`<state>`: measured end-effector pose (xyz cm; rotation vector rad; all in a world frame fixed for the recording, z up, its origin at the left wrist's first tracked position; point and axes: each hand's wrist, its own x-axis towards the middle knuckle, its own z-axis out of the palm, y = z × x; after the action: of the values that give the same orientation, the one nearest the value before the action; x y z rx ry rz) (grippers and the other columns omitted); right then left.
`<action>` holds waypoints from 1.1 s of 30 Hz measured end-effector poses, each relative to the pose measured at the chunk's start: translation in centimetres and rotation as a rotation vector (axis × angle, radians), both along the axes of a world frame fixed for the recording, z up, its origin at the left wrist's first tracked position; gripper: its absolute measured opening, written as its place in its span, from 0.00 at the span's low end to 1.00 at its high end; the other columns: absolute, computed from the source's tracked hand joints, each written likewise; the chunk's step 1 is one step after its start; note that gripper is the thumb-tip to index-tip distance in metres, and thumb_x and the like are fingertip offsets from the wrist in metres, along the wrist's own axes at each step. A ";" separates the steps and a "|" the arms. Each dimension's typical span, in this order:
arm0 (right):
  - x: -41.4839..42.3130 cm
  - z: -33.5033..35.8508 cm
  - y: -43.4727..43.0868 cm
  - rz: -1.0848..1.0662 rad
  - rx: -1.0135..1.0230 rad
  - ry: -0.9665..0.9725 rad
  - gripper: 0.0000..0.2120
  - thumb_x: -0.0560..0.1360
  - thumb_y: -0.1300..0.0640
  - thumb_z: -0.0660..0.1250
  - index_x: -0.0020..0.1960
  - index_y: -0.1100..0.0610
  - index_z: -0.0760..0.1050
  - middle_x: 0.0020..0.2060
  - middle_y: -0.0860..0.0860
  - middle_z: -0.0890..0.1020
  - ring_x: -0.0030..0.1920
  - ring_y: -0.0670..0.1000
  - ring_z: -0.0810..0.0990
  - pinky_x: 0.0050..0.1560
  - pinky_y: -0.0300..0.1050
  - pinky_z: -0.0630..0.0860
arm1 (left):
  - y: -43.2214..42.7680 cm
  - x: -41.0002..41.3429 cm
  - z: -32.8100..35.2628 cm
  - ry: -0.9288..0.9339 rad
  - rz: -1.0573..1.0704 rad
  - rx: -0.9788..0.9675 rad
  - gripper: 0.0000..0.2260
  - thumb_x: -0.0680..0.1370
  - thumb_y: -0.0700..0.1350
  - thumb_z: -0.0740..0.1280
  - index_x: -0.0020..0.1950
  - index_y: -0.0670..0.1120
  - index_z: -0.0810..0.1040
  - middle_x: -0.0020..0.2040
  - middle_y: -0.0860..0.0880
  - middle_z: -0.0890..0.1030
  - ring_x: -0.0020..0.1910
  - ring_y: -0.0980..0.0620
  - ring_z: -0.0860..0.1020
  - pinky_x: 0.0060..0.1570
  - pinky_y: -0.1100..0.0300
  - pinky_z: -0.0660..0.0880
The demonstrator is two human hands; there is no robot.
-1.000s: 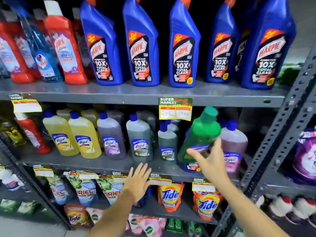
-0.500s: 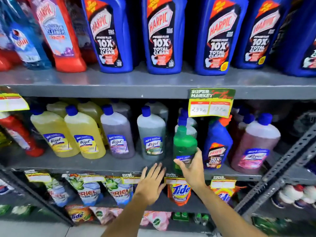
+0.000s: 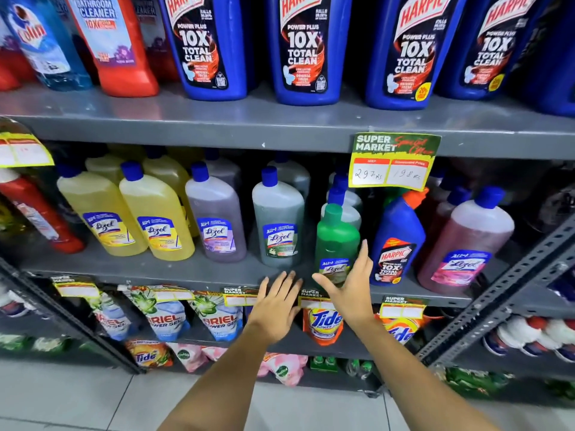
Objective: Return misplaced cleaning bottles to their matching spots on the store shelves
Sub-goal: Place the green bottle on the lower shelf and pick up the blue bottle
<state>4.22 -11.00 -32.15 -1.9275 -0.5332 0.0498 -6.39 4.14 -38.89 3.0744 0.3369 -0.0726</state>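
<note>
A green Lizol bottle stands upright at the front of the middle shelf, between a grey-green Lizol bottle and a small blue Harpic bottle. My right hand is right in front of the green bottle's base, fingers spread, not gripping it. My left hand hovers open just left of it, over the shelf edge. Big blue Harpic bottles line the top shelf.
Yellow, purple and pink Lizol bottles fill the middle shelf, with a red bottle at far left. A price tag hangs from the top shelf edge. Ariel and Tide pouches hang below. A slanted metal upright stands right.
The green bottle went from my right hand's grip onto the middle shelf front, left of the small Harpic. My right hand has come off it and opened. The view moved closer.
</note>
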 end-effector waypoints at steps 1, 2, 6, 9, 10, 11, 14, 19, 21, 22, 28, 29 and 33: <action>-0.4 0.3 -0.6 -0.024 0.051 -0.010 0.55 0.66 0.48 0.79 0.79 0.53 0.45 0.70 0.55 0.63 0.70 0.54 0.67 0.69 0.48 0.67 | -0.1 0.0 0.0 0.000 0.005 -0.001 0.26 0.82 0.52 0.53 0.79 0.46 0.54 0.79 0.46 0.55 0.77 0.44 0.53 0.74 0.41 0.50; -0.8 0.6 -1.5 -0.073 0.110 -0.035 0.51 0.67 0.49 0.78 0.78 0.51 0.48 0.68 0.53 0.65 0.67 0.53 0.69 0.67 0.50 0.70 | 0.0 0.0 -0.2 -0.004 0.008 -0.001 0.26 0.81 0.53 0.51 0.79 0.46 0.56 0.79 0.45 0.57 0.77 0.44 0.55 0.73 0.40 0.51; 1.7 1.8 -5.1 -0.365 0.207 -0.240 0.40 0.70 0.55 0.73 0.75 0.56 0.55 0.64 0.58 0.68 0.61 0.59 0.72 0.61 0.61 0.72 | -0.1 0.2 -0.4 -0.027 0.004 0.009 0.32 0.78 0.58 0.38 0.79 0.47 0.54 0.79 0.46 0.54 0.78 0.45 0.51 0.74 0.40 0.49; 4.9 2.4 -6.0 -0.441 0.111 -0.183 0.45 0.66 0.55 0.76 0.75 0.59 0.55 0.67 0.62 0.66 0.67 0.63 0.67 0.68 0.63 0.66 | -0.4 0.1 -0.3 -0.008 0.006 0.018 0.36 0.74 0.61 0.32 0.80 0.48 0.47 0.80 0.47 0.47 0.78 0.47 0.45 0.74 0.41 0.43; 5.4 2.5 -5.9 -0.437 0.072 -0.165 0.47 0.65 0.55 0.77 0.76 0.61 0.55 0.69 0.64 0.65 0.69 0.63 0.64 0.71 0.61 0.63 | -0.6 0.2 -0.1 -0.001 0.015 0.018 0.36 0.74 0.61 0.31 0.80 0.48 0.46 0.80 0.48 0.46 0.78 0.47 0.44 0.74 0.41 0.42; 5.7 2.7 -5.7 -0.432 0.051 -0.140 0.49 0.65 0.54 0.79 0.76 0.61 0.54 0.70 0.65 0.64 0.70 0.63 0.62 0.72 0.58 0.61 | -0.7 0.2 0.0 0.004 0.021 0.018 0.36 0.74 0.62 0.31 0.80 0.48 0.45 0.80 0.48 0.45 0.78 0.48 0.43 0.74 0.41 0.42; 6.1 2.9 -4.4 -0.410 0.073 -0.032 0.57 0.63 0.51 0.81 0.78 0.62 0.48 0.72 0.66 0.61 0.73 0.62 0.59 0.73 0.57 0.60 | -0.7 0.2 0.2 0.029 0.040 0.024 0.30 0.80 0.61 0.39 0.80 0.49 0.44 0.80 0.48 0.44 0.78 0.48 0.41 0.74 0.42 0.41; 6.9 3.1 -2.8 -0.480 0.085 0.035 0.58 0.61 0.49 0.82 0.78 0.57 0.48 0.70 0.64 0.65 0.71 0.64 0.65 0.70 0.59 0.64 | -0.9 0.1 0.6 0.060 0.030 0.011 0.37 0.74 0.64 0.31 0.80 0.49 0.43 0.80 0.49 0.43 0.78 0.49 0.41 0.75 0.43 0.40; 7.1 3.1 -3.1 -0.487 0.115 0.036 0.56 0.60 0.50 0.82 0.77 0.57 0.52 0.69 0.61 0.68 0.69 0.63 0.68 0.68 0.57 0.66 | -0.8 0.0 1.6 0.050 0.033 -0.043 0.41 0.71 0.66 0.28 0.80 0.49 0.49 0.80 0.50 0.47 0.78 0.49 0.46 0.74 0.44 0.44; 7.0 3.0 -3.5 -0.484 0.126 0.034 0.54 0.60 0.50 0.82 0.76 0.56 0.54 0.69 0.60 0.70 0.69 0.61 0.69 0.68 0.56 0.67 | -0.9 0.1 2.6 0.013 0.037 -0.062 0.41 0.73 0.66 0.29 0.79 0.49 0.54 0.80 0.50 0.51 0.77 0.48 0.53 0.74 0.44 0.50; 4.1 4.2 -7.7 -0.431 0.160 -0.016 0.54 0.57 0.47 0.83 0.75 0.50 0.58 0.69 0.52 0.74 0.66 0.56 0.74 0.67 0.53 0.70 | -2.9 1.5 15.3 -0.841 -0.075 -0.095 0.17 0.81 0.49 0.58 0.65 0.43 0.77 0.66 0.46 0.76 0.62 0.49 0.75 0.61 0.55 0.69; 3.3 4.8 -8.5 -0.425 0.168 -0.034 0.54 0.56 0.47 0.84 0.75 0.49 0.57 0.69 0.52 0.73 0.67 0.56 0.73 0.67 0.53 0.70 | -3.5 1.7 18.3 -0.973 -0.110 -0.137 0.16 0.81 0.46 0.59 0.65 0.41 0.77 0.65 0.44 0.76 0.63 0.49 0.73 0.63 0.57 0.68; 1.4 8.9 -11.1 -0.401 0.236 -0.124 0.57 0.51 0.48 0.86 0.74 0.48 0.60 0.66 0.53 0.75 0.65 0.54 0.75 0.64 0.48 0.70 | -4.5 3.3 28.2 -1.214 -0.267 -0.019 0.15 0.80 0.44 0.60 0.62 0.38 0.78 0.63 0.40 0.77 0.62 0.45 0.73 0.62 0.53 0.67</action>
<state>5.62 -22.08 -23.30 -1.7790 -0.2137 -0.3760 -3.09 -0.38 -10.65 2.4851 -0.1478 1.6144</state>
